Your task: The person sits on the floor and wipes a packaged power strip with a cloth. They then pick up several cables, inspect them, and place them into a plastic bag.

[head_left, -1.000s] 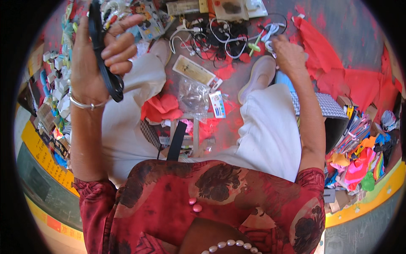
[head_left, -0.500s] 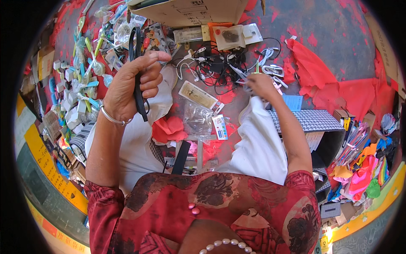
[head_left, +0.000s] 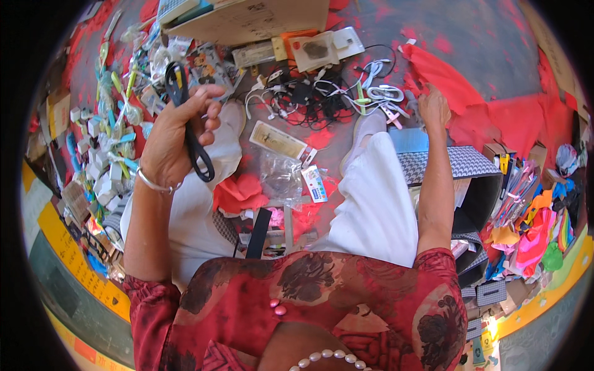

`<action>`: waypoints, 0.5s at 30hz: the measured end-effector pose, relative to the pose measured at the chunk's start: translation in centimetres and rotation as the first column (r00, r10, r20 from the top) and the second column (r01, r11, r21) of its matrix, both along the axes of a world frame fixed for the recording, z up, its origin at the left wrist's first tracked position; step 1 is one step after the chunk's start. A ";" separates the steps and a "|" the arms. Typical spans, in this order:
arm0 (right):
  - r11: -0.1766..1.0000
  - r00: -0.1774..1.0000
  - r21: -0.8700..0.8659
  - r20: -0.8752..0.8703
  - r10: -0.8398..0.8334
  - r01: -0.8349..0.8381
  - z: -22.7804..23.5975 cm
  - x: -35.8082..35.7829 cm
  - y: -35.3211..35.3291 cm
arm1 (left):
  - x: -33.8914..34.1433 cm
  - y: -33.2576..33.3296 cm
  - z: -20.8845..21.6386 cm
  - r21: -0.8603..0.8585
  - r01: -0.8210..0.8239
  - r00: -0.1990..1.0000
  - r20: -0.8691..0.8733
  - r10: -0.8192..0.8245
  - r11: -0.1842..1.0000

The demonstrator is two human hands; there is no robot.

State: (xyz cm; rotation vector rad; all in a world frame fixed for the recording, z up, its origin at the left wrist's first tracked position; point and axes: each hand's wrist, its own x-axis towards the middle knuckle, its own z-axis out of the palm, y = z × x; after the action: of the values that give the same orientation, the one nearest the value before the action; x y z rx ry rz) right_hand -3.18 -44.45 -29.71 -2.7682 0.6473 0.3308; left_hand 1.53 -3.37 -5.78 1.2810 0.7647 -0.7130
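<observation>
Raised on the left, my left hand (head_left: 170,139) is closed round a folded black cable (head_left: 177,93), whose loops stick out above and below the fist. My right hand (head_left: 435,110) is over the floor at the right, by the edge of a torn red sheet (head_left: 455,80). Its fingers are bent, and a greyish, blurred thing (head_left: 412,106) shows beside them; I cannot make out what it is. Left of that hand lie coiled white cables (head_left: 387,94). A tangled heap of black cables (head_left: 315,96) spreads across the middle, beyond my knees.
A cardboard box (head_left: 247,23) stands at the far side, with small packages (head_left: 318,51) before it. Wrapped small goods (head_left: 108,148) cover the left. An open checked box (head_left: 458,167) and colourful packets (head_left: 526,247) are at the right. A clear plastic bag (head_left: 281,176) lies between my legs.
My right hand has moved right, from beside the cable heap to the red sheet. My left hand has shifted slightly left and down, still holding the black cable. The view has shifted a little.
</observation>
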 end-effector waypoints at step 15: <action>0.960 0.951 -0.100 -0.199 0.237 -0.261 0.5 1.8 3.6 | -0.2 -0.1 -0.2 -0.112 0.165 0.978 -0.109 -0.177 0.980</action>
State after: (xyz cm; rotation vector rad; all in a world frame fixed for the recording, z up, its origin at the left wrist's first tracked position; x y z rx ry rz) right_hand -1.34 -40.83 -29.20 -2.9698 0.3668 0.6283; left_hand 1.29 -3.52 -5.97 1.2290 0.7095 -0.9634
